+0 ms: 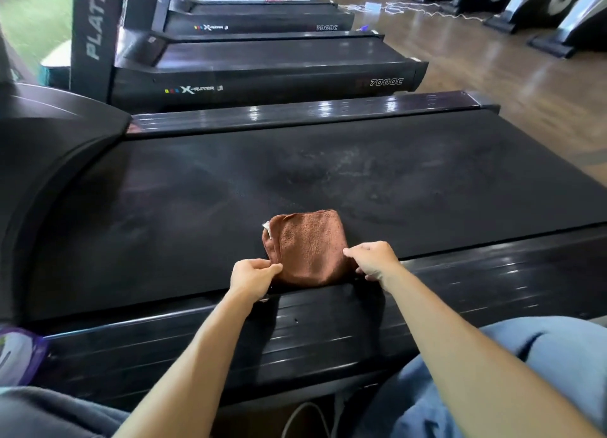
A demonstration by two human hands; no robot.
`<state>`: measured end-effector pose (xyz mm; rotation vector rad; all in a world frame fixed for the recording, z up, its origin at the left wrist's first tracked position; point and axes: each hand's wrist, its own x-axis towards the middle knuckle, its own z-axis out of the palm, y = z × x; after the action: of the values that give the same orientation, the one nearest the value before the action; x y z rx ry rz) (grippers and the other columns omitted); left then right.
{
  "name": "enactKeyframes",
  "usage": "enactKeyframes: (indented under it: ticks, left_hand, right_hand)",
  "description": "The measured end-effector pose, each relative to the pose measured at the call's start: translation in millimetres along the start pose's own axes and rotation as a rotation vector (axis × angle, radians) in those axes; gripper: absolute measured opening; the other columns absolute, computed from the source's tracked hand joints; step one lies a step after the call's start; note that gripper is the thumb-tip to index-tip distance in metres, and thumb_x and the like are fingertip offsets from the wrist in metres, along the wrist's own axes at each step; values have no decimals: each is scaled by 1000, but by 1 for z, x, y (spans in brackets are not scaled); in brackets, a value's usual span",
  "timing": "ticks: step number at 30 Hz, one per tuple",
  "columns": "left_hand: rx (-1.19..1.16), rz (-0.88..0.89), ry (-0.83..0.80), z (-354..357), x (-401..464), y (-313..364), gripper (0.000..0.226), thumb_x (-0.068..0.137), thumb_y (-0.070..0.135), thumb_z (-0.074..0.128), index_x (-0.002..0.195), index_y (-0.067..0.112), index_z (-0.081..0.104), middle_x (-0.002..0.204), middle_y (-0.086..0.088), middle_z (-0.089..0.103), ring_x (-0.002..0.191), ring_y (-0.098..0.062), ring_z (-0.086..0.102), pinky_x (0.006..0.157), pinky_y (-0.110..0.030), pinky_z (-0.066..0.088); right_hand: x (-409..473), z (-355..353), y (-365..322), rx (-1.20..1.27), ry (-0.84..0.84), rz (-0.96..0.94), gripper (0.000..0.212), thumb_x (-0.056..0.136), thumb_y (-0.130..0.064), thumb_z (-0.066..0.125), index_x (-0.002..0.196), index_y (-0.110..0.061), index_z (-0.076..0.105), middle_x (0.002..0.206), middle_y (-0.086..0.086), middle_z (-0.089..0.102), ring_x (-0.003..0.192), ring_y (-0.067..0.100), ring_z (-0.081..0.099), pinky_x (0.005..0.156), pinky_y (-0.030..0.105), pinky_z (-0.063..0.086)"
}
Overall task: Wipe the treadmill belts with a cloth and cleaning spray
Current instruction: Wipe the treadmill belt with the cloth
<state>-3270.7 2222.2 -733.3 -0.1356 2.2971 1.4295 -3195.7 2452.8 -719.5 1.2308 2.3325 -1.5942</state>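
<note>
Lying folded on the near edge of the belt (328,174), the brown cloth (307,247) sits flat, its near end against the near side rail (328,322). Left hand (251,278) pinches the cloth's near-left corner, thumb and fingers curled onto the fabric. Right hand (372,260) holds the cloth's right edge, fingers curled over it and knuckles up. Both forearms reach in from the near side across the rail. Belt surface is dark and matt, with dull smears and fine pale specks in the middle, far of the cloth. Far side rail (295,115) is glossy and reflects light. A curved black motor cover (49,142) closes the belt at the left. At the near left edge a white and purple object (19,355) shows only in part; what it is cannot be told. Blue-clad legs (542,355) appear near right, and grey fabric (49,414) near left. Further treadmills (262,73) stand in a row beyond, marked X-Runner and 7000C. Wooden floor (492,69) lies to the far right, with a white cable (427,8) trailing across it and machine bases (542,10) lined along the far right.
</note>
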Motion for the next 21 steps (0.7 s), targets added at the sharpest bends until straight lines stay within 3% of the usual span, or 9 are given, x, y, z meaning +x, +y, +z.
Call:
enactKeyframes:
  ticks: [4, 8, 11, 14, 17, 21]
  left_hand:
    - [-3, -24, -88, -9, -7, 0, 14, 87, 21, 74, 76, 13, 77, 69, 5, 64, 67, -12, 56, 62, -24, 46]
    - [97, -30, -81, -13, -13, -1, 51, 84, 48, 76, 57, 20, 44, 60, 3, 36, 55, -13, 35, 54, -28, 31]
    - [249, 17, -53, -12, -13, -5, 72, 81, 60, 76, 44, 20, 29, 43, 9, 30, 41, -11, 33, 59, -30, 35]
    - [398, 5, -37, -12, -9, -11, 73, 82, 54, 77, 34, 15, 38, 38, 11, 42, 48, -16, 47, 73, -38, 48]
    - [481, -32, -51, -12, -9, -10, 56, 78, 52, 78, 41, 16, 55, 46, 6, 59, 59, -18, 61, 86, -41, 55]
    - [459, -46, -10, -10, -12, -1, 41, 69, 52, 74, 59, 13, 69, 58, 2, 71, 68, -19, 70, 82, -38, 59]
  right_hand:
    - [-12, -8, 1, 75, -87, 94, 21, 90, -26, 67, 97, -7, 73, 94, 7, 72, 51, 14, 64, 54, 24, 40]
    - [-16, -11, 4, -32, -99, 93, 37, 92, -47, 68, 96, -11, 72, 90, 1, 72, 52, 12, 65, 52, 23, 40]
    - [-18, -12, 3, -137, -86, 20, 38, 96, -49, 68, 77, -16, 63, 75, -4, 61, 56, 13, 66, 51, 24, 39]
    - [-19, -11, 6, -211, -71, 49, 30, 92, -40, 70, 83, -12, 67, 79, -2, 68, 64, 15, 74, 54, 24, 43]
    - [-19, -7, 4, -341, -14, 71, 43, 78, -50, 72, 93, -10, 72, 88, 3, 76, 74, 18, 74, 70, 30, 57]
    - [-16, -2, 0, -434, 68, 8, 32, 77, -46, 75, 98, -22, 73, 102, 0, 72, 92, 20, 65, 89, 36, 57]
